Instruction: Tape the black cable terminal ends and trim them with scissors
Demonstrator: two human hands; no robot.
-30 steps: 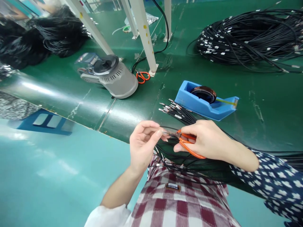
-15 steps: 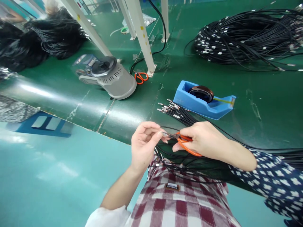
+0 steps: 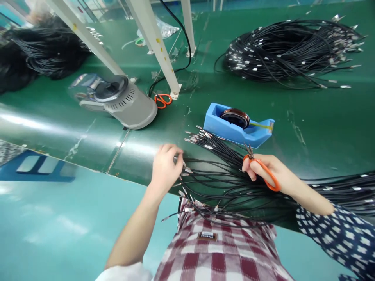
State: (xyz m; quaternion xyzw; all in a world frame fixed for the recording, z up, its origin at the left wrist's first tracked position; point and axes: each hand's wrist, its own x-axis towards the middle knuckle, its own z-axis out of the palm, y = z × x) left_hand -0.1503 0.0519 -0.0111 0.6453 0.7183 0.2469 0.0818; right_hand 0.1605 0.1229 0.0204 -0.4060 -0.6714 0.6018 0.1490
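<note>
My left hand (image 3: 166, 164) is closed at the table's front edge, its curled fingertips around the end of a thin black cable (image 3: 202, 160). That cable runs right from the fingers, and its tip is mostly hidden by them. My right hand (image 3: 272, 169) grips orange-handled scissors (image 3: 268, 175), their short blades pointing up and slightly apart, away from any cable. Between my hands several black cables (image 3: 222, 183) with metal ends and white labels lie loose, some over the checked apron (image 3: 216, 249). Behind them rests a bundle of cables (image 3: 221, 148), with its metal tips toward the left.
A blue tape dispenser (image 3: 231, 132) with a brown roll stands behind the bundle. To its left are a grey round-bodied machine (image 3: 133, 105) and another orange-handled pair of scissors (image 3: 163, 101) by a white post (image 3: 158, 47). A large cable coil (image 3: 272, 54) lies at the back right.
My right hand has moved right with the scissors, away from the cable end, and turned the blades upward. My left hand has shifted slightly left with the cable. The view has also shifted.
</note>
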